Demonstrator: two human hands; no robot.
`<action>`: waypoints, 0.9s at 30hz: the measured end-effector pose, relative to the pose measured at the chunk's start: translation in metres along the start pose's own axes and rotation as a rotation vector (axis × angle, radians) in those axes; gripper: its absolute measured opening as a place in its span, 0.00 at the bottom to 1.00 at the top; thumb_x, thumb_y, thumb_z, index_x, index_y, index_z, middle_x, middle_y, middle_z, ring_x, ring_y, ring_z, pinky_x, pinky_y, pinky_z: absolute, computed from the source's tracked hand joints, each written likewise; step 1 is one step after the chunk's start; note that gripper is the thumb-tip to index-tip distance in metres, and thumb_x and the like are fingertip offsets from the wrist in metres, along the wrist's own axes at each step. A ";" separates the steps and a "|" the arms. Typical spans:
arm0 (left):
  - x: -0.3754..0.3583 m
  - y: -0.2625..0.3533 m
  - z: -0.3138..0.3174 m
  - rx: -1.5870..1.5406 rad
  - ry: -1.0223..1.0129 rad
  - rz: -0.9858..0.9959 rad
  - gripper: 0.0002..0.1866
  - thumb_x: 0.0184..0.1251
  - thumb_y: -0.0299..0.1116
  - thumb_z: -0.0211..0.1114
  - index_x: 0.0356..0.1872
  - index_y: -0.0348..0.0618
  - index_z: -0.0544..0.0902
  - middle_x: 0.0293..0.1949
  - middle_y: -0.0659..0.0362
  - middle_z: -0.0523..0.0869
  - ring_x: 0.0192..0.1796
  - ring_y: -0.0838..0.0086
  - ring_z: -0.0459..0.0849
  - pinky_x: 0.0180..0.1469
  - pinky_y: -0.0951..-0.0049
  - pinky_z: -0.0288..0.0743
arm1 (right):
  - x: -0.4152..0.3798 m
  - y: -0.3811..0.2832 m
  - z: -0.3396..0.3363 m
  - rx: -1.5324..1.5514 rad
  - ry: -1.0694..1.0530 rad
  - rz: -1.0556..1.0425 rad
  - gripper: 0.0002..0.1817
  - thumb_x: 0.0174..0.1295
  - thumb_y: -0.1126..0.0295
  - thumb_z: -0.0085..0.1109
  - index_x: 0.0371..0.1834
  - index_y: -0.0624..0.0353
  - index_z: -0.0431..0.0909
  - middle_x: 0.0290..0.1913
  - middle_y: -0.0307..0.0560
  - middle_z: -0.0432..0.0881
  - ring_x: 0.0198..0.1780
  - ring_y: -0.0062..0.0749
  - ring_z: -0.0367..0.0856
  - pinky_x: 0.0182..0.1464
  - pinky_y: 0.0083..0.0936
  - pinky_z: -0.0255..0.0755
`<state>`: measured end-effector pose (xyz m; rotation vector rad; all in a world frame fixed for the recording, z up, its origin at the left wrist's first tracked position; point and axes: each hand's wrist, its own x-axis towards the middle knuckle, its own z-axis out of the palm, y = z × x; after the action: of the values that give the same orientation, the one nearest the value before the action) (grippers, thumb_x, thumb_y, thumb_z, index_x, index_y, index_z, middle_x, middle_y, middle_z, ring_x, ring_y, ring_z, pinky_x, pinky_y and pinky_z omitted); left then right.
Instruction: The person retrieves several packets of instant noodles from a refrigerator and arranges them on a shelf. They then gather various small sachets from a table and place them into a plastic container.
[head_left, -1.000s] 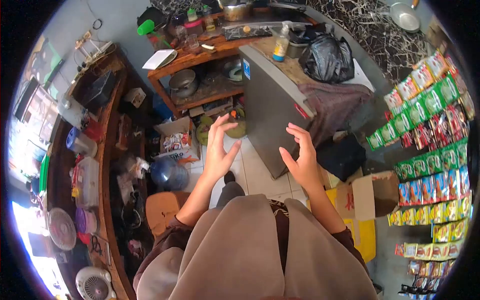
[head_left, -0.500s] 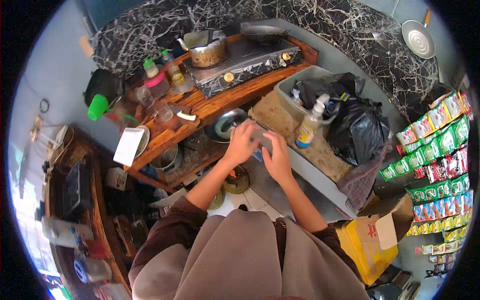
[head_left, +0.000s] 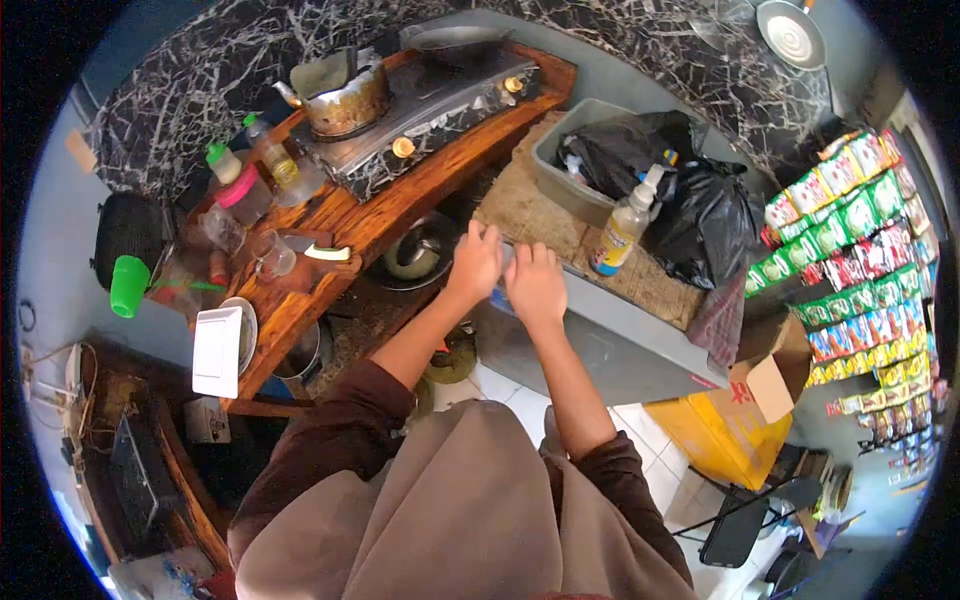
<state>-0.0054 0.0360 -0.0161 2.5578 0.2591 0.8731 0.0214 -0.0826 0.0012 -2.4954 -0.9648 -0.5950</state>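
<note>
My left hand (head_left: pixel 475 265) is at the near-left end of a long grey cabinet (head_left: pixel 625 325), its fingers bent over the top edge. Beside it, my right hand (head_left: pixel 537 288) has its fingers curled on the same edge. A pale, bluish patch shows between the hands, too small to name. A metal bowl (head_left: pixel 412 262) sits on the lower shelf, left of my left hand. On the worn board (head_left: pixel 520 190) over the cabinet stands a spray bottle (head_left: pixel 622 230) with a yellow label, to the right of my hands.
A grey tub (head_left: pixel 575 185) and black plastic bags (head_left: pixel 705 220) are on the cabinet. To the left, a wooden counter (head_left: pixel 420 180) bears a stove (head_left: pixel 430 120), a kettle (head_left: pixel 345 105) and a knife (head_left: pixel 327 253). Sachets (head_left: pixel 840 220) hang right, above a yellow box (head_left: pixel 720 430).
My hands have closed from a looser, spread pose onto the cabinet edge, with the right hand nearer the left. The view has shifted, so the counter sits further left.
</note>
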 end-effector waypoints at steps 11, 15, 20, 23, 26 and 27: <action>-0.006 -0.013 -0.008 0.049 -0.159 0.174 0.14 0.53 0.30 0.49 0.41 0.36 0.68 0.42 0.43 0.69 0.42 0.46 0.70 0.44 0.55 0.67 | -0.007 -0.015 0.002 0.077 0.040 0.152 0.10 0.50 0.67 0.51 0.33 0.61 0.73 0.36 0.52 0.71 0.40 0.45 0.72 0.42 0.35 0.69; -0.027 0.002 -0.049 0.097 -0.222 0.176 0.17 0.51 0.32 0.53 0.42 0.35 0.69 0.42 0.44 0.71 0.43 0.49 0.70 0.45 0.55 0.66 | -0.031 -0.026 -0.002 0.165 -0.013 0.116 0.12 0.47 0.69 0.52 0.35 0.61 0.74 0.36 0.53 0.72 0.40 0.46 0.71 0.44 0.36 0.68; -0.085 0.012 -0.103 -0.154 -0.830 0.234 0.13 0.56 0.30 0.54 0.41 0.38 0.67 0.40 0.47 0.72 0.41 0.54 0.74 0.42 0.59 0.69 | -0.116 -0.066 -0.071 0.357 -0.021 0.098 0.10 0.48 0.68 0.54 0.32 0.60 0.73 0.32 0.49 0.71 0.39 0.45 0.71 0.41 0.35 0.68; -0.107 0.052 -0.112 -0.744 -1.050 0.095 0.24 0.48 0.19 0.53 0.51 0.39 0.63 0.46 0.50 0.69 0.53 0.62 0.71 0.53 0.66 0.65 | -0.168 -0.072 -0.102 0.320 0.011 0.218 0.17 0.44 0.66 0.59 0.38 0.59 0.70 0.37 0.51 0.70 0.43 0.49 0.69 0.45 0.37 0.65; -0.119 0.104 -0.093 -0.758 -0.863 0.686 0.34 0.40 0.21 0.56 0.56 0.42 0.62 0.61 0.48 0.58 0.64 0.54 0.56 0.63 0.61 0.51 | -0.223 -0.073 -0.147 0.136 0.102 0.383 0.38 0.36 0.63 0.66 0.53 0.62 0.60 0.53 0.61 0.61 0.56 0.58 0.58 0.56 0.43 0.56; -0.129 0.122 -0.084 -0.747 -0.869 0.801 0.33 0.42 0.23 0.57 0.57 0.44 0.62 0.62 0.50 0.57 0.65 0.54 0.54 0.64 0.59 0.50 | -0.241 -0.075 -0.162 0.049 0.051 0.472 0.44 0.34 0.62 0.68 0.57 0.64 0.56 0.58 0.65 0.56 0.60 0.60 0.53 0.59 0.44 0.52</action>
<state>-0.1545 -0.0844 0.0290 2.0036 -1.1659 -0.0448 -0.2320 -0.2406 0.0263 -2.5215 -0.3413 -0.4692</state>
